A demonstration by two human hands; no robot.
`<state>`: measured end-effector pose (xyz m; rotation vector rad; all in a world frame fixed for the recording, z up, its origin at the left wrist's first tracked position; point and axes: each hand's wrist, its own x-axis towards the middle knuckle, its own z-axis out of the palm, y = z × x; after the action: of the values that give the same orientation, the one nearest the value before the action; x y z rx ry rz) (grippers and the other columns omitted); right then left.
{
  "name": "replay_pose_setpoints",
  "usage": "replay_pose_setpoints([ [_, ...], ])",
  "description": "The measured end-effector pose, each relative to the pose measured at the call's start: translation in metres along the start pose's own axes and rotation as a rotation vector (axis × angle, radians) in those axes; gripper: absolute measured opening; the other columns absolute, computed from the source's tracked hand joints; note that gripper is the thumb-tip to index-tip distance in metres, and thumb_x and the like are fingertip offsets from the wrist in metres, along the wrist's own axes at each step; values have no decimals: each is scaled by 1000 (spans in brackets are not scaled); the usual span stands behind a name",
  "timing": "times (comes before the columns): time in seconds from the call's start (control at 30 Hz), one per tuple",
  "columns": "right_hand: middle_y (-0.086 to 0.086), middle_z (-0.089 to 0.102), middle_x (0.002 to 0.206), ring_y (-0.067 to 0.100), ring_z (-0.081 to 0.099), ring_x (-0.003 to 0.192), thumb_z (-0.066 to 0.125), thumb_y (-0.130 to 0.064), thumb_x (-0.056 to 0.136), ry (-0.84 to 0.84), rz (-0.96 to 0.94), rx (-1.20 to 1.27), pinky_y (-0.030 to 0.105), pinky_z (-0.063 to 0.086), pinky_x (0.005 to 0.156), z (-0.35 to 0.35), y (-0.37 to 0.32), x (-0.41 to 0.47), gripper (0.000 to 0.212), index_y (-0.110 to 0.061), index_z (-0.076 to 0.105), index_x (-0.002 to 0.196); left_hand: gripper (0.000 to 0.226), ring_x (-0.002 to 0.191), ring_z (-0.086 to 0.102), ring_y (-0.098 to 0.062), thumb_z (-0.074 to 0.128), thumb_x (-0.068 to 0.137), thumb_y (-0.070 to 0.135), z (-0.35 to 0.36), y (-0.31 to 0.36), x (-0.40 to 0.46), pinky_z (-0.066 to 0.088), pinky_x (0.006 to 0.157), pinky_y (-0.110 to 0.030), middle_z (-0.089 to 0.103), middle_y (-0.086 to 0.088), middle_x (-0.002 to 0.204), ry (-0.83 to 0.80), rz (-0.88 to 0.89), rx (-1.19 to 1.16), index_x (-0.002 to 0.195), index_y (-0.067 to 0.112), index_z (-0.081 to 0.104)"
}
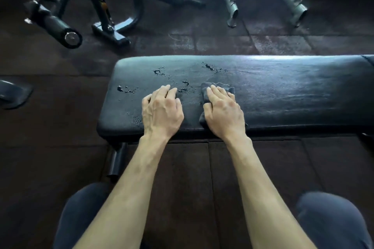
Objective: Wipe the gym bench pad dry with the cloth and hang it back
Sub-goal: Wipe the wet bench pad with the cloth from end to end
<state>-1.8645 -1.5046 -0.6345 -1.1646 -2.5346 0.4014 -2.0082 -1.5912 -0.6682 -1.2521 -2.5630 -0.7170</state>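
Black vinyl pad (283,91), glossy and slick-looking, runs across the view with droplets (186,84) scattered from 10 to 12 o'clock of the hands. The right hand (222,113) lies flat on a grey cloth (217,87), fingers spread and pressing down rather than closing a grip around it; cloth edges peek out at 12 and 7 o'clock of the palm. The left hand (162,112) rests open and empty on the pad at 9 o'clock of the cloth. The cloth looks soft, light and limp, probably best pinched by a bunched edge for hanging.
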Motion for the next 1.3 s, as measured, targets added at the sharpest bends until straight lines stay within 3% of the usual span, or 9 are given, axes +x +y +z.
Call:
replay_pose_setpoints([
  [0.17,-1,43,153,21,35,141,43,-24,96,31,132,-21,38,32,113,5,-14,-4,48,-16,49,142,39,132,55,-25,49,97,30,0,-5,-2,37,109,-46,62,-11,140,-30,50,7,126,14,69],
  [0.37,3,47,150,23,38,138,45,-20,95,68,152,-46,39,32,112,8,-31,-7,45,-11,52,139,40,131,57,-23,48,95,30,-2,-9,-3,39,107,-45,64,-10,138,-4,70,-26,124,15,70],
  [0.57,-8,50,148,21,45,136,36,-39,87,68,159,-30,42,42,110,7,4,-10,53,-28,57,134,39,129,59,-23,49,94,30,-3,-7,-4,39,107,-44,65,-9,136,14,60,-36,122,15,72],
  [0.67,-1,50,147,28,47,132,39,-34,91,53,187,-77,43,42,107,3,9,13,46,-21,57,132,39,129,59,-21,48,95,30,-4,-7,-3,38,107,-42,65,-8,137,17,42,-36,122,16,71],
  [0.8,8,53,144,25,45,133,43,-21,95,48,36,-84,39,33,112,14,-14,13,39,-8,57,129,38,130,58,-18,49,95,30,-2,-7,-6,36,108,-40,65,-5,138,39,34,-21,123,18,71],
  [0.93,2,53,146,14,43,139,44,-25,90,25,-169,-36,30,26,117,10,4,-17,51,-13,57,137,36,132,56,-18,51,96,30,-1,-7,-6,35,110,-40,63,-4,140,29,23,-22,125,19,70],
  [1.03,-4,52,147,14,44,138,42,-34,86,7,-89,-56,34,32,118,-1,33,-13,55,-22,57,138,36,133,55,-18,51,97,31,-2,-7,-6,34,111,-40,62,-4,141,17,23,-29,127,19,69],
  [1.13,0,52,143,26,48,131,38,-37,88,-28,56,-105,41,42,106,0,19,17,47,-20,55,129,36,133,55,-18,51,97,31,-2,-7,-5,34,111,-40,62,-4,141,18,23,-25,127,19,69],
  [1.3,9,49,148,23,40,139,45,-19,94,-28,-102,-30,36,27,116,17,-29,4,48,-6,51,139,36,133,55,-16,51,97,31,-2,-9,-6,34,110,-39,62,-2,142,13,24,-16,126,21,69],
])
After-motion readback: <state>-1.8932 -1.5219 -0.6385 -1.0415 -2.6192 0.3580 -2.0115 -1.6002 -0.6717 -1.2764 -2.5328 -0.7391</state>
